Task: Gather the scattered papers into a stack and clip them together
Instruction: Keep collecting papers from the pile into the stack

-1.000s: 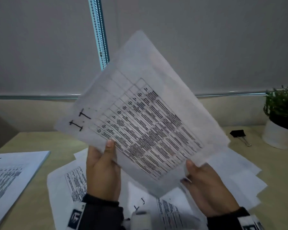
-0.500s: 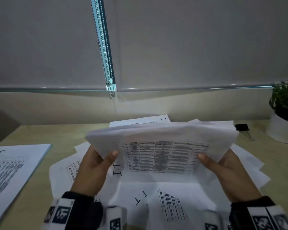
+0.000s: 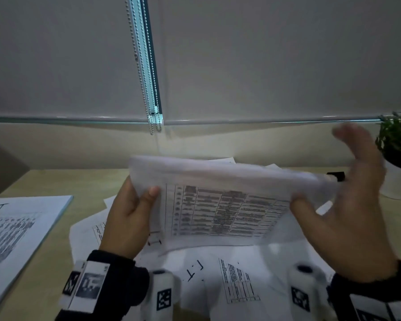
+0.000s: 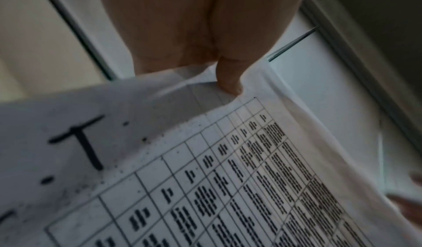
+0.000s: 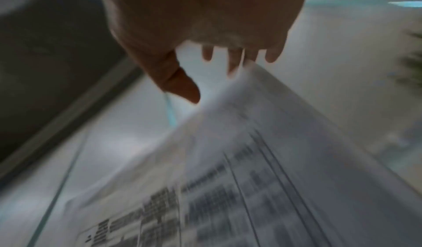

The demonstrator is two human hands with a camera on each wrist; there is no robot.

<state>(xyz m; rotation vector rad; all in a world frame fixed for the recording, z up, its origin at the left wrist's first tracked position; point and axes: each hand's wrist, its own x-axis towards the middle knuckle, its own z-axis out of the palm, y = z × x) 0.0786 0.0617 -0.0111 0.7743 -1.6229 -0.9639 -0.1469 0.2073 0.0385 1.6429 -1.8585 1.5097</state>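
A bundle of printed sheets (image 3: 222, 205) with a table on its face hangs above the desk, long edge level. My left hand (image 3: 134, 205) grips its left end, thumb on the front (image 4: 228, 77). My right hand (image 3: 340, 193) is at the right end with fingers spread and straight, blurred; the thumb (image 3: 299, 205) touches the paper's front. In the right wrist view the straight fingers (image 5: 233, 61) lie against the sheet's edge (image 5: 262, 124). More loose sheets (image 3: 229, 274) lie on the desk beneath. A black binder clip (image 3: 336, 176) lies at the right, partly hidden behind the sheets.
A second stack of printed papers (image 3: 16, 228) lies at the desk's left. A potted plant (image 3: 398, 144) in a white pot stands at the far right. Closed roller blinds with a bead chain (image 3: 146, 77) fill the wall behind the wooden desk (image 3: 63, 181).
The bundle came down from a tilted, raised pose to level over the desk. My right hand has let go of its pinch and spread its fingers at the right edge.
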